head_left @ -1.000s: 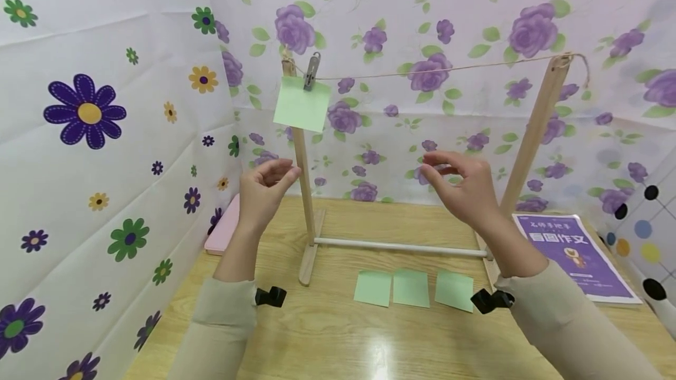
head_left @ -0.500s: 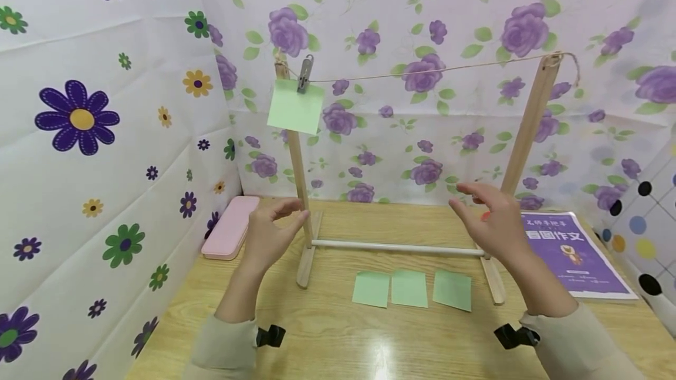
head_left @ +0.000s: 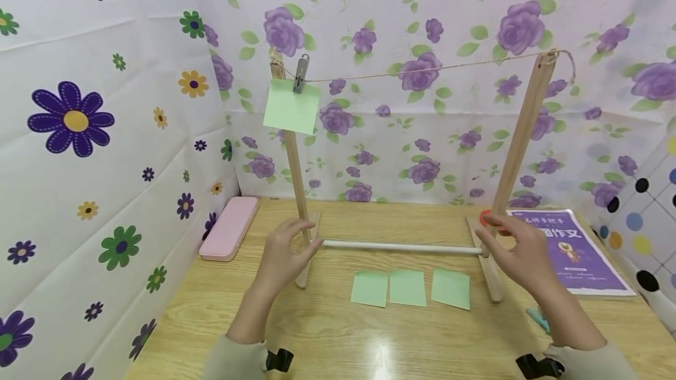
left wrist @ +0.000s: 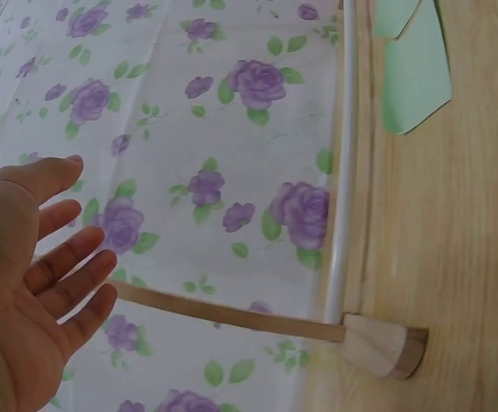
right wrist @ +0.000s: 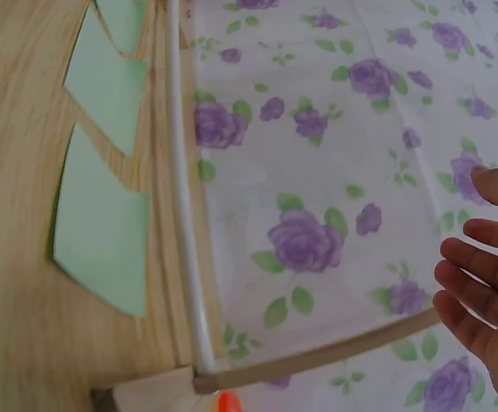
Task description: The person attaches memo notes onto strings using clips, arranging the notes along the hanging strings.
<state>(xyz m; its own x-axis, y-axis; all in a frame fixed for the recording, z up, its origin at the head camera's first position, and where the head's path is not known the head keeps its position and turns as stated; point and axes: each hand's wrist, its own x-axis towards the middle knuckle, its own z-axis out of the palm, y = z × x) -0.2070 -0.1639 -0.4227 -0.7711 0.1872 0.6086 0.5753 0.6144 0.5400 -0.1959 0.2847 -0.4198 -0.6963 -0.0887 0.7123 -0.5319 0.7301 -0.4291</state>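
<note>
A green paper square (head_left: pixel 292 109) hangs from the string (head_left: pixel 380 74) near the left post, held by a grey clip (head_left: pixel 300 74). Three green squares (head_left: pixel 369 289) (head_left: pixel 408 287) (head_left: pixel 450 289) lie in a row on the table. My left hand (head_left: pixel 284 255), empty with relaxed bent fingers, hovers before the foot of the left post (head_left: pixel 296 175). Before the lower right post (head_left: pixel 520 133) my right hand (head_left: pixel 520 251) is likewise empty, thumb and fingers apart. Both wrist views show loosely spread fingers on the left hand (left wrist: pixel 34 275) and the right hand (right wrist: pixel 494 283).
A white rod (head_left: pixel 396 246) joins the two post feet. Left of the frame lies a pink case (head_left: pixel 230 228); at the right are a purple booklet (head_left: pixel 586 257), a red round thing (head_left: pixel 484 220) partly hidden behind the post, and a small teal object (head_left: pixel 538 319). Patterned cloth stands behind.
Both hands have moved down and somewhat to the right, staying empty. The teal object has come into sight beside the right forearm. The hanging square stays clipped to the string.
</note>
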